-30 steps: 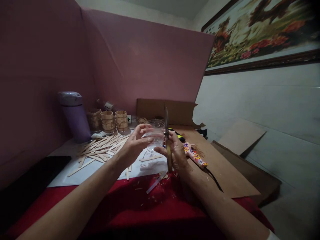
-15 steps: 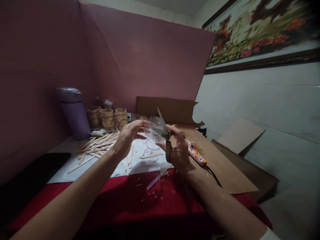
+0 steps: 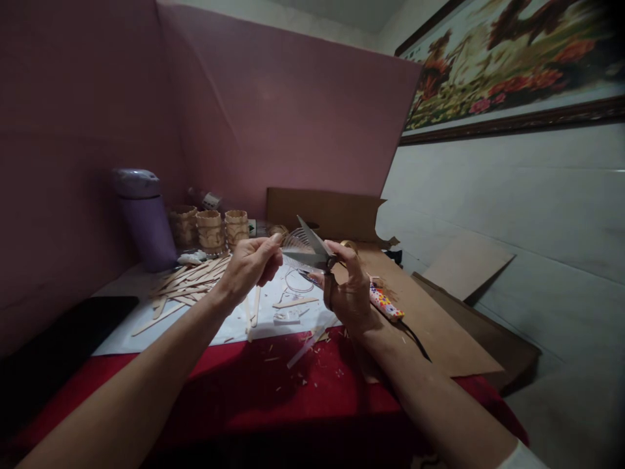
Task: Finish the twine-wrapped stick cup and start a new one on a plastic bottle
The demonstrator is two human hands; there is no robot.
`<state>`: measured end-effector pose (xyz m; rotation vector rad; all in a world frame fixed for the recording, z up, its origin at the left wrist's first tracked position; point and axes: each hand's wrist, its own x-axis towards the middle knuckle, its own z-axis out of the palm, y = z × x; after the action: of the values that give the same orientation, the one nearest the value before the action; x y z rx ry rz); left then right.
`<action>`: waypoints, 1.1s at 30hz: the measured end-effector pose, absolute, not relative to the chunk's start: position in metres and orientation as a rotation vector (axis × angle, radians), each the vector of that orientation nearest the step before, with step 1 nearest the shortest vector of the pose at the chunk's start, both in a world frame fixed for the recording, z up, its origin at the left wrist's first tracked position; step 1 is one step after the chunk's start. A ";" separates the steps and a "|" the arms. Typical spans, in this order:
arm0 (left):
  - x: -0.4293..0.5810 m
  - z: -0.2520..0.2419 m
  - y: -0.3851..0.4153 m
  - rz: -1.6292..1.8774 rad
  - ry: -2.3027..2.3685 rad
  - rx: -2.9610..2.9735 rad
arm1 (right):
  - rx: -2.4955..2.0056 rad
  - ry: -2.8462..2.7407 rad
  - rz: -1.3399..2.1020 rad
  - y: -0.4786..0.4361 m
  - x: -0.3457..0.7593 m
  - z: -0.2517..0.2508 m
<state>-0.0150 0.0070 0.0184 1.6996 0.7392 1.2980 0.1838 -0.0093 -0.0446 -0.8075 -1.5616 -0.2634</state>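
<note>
My left hand (image 3: 254, 266) is closed in a pinch at the left edge of a clear ribbed plastic piece (image 3: 295, 241). My right hand (image 3: 350, 286) grips a pair of scissors (image 3: 317, 251) by the handles, its fingers in the loops. The scissor blades stand apart, pointing left, with the plastic between or just behind them; whether they touch it I cannot tell. Beneath the hands, a white sheet (image 3: 205, 329) carries a loose clear ring (image 3: 299, 280), a wooden craft stick (image 3: 295, 303) and small scraps.
Craft sticks (image 3: 195, 281) lie piled at the left. Behind them stand a purple bottle (image 3: 149, 225) and several stick-covered cups (image 3: 211, 233). On the right, a flower-patterned glue gun (image 3: 385, 303) with a black cord rests on cardboard (image 3: 439, 345). A translucent strip (image 3: 305, 348) lies on the red cloth (image 3: 234, 397).
The left fingers, stretched along the plastic before, have closed into a pinch at its edge. The plastic has turned, and the open scissor blades have tipped slightly left.
</note>
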 end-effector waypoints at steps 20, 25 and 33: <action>-0.012 0.018 0.004 1.285 0.742 1.702 | -0.817 -1.562 -0.253 -0.009 0.182 -0.045; -0.010 0.020 0.003 1.302 0.712 1.584 | -0.814 -1.518 -0.102 -0.006 0.180 -0.048; -0.010 0.021 0.003 1.324 0.773 1.674 | -0.787 -1.475 0.039 -0.004 0.179 -0.046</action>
<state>-0.0102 0.0032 0.0212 1.6741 0.7728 1.3241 0.1794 -0.0036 -0.0461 -0.7867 -1.4750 0.0394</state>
